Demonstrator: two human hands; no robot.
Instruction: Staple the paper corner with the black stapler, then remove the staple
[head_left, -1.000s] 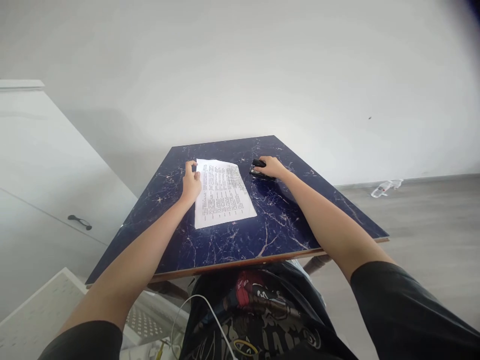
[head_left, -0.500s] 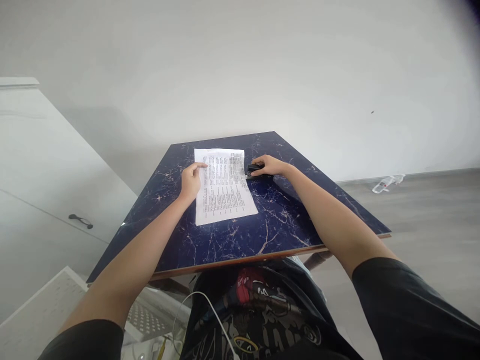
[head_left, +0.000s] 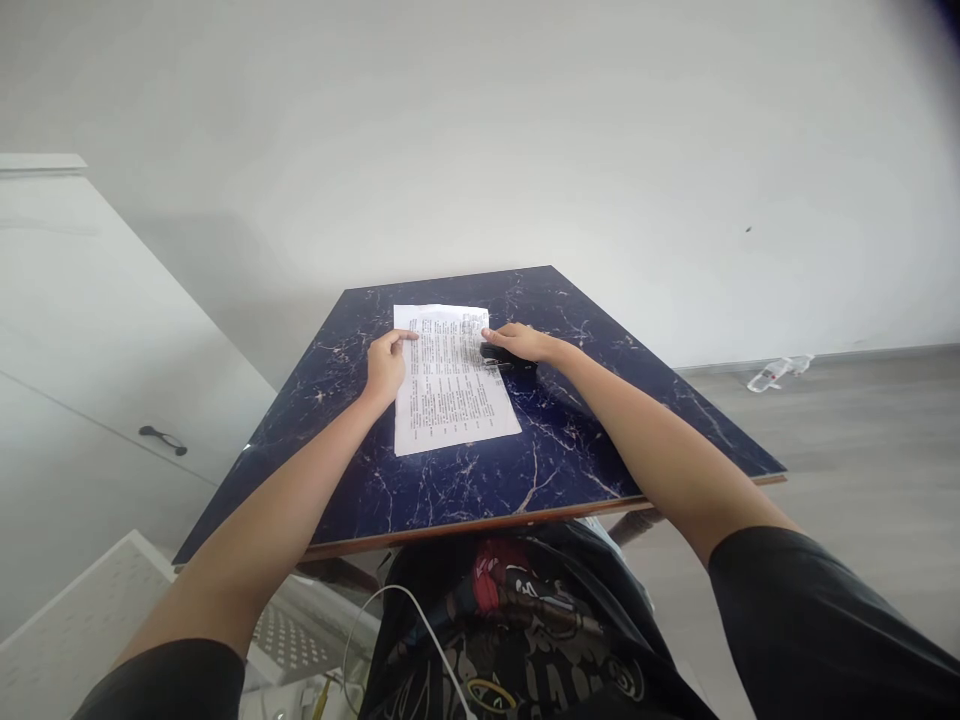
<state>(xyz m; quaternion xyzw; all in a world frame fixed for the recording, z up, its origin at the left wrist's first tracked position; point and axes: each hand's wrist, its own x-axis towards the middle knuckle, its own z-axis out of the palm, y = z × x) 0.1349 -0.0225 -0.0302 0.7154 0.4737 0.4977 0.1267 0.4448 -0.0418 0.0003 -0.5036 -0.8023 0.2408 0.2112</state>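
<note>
Printed paper lies on the dark blue marbled table; whether it is one sheet or several I cannot tell. My left hand grips its left edge, the index finger on top and the other fingers curled. At the right edge a black stapler reaches over the paper with its front end. My right hand is closed around the stapler's top from above, thumb stretched towards the paper. Part of the stapler is hidden under the palm.
The table has a wooden front edge close to my body. A white cabinet stands on the left. A white cable hangs before my shirt. A crumpled clear plastic package lies on the floor by the wall.
My right hand has moved the stapler left, so its front now overlaps the paper's right edge. My left hand keeps its hold on the paper.
</note>
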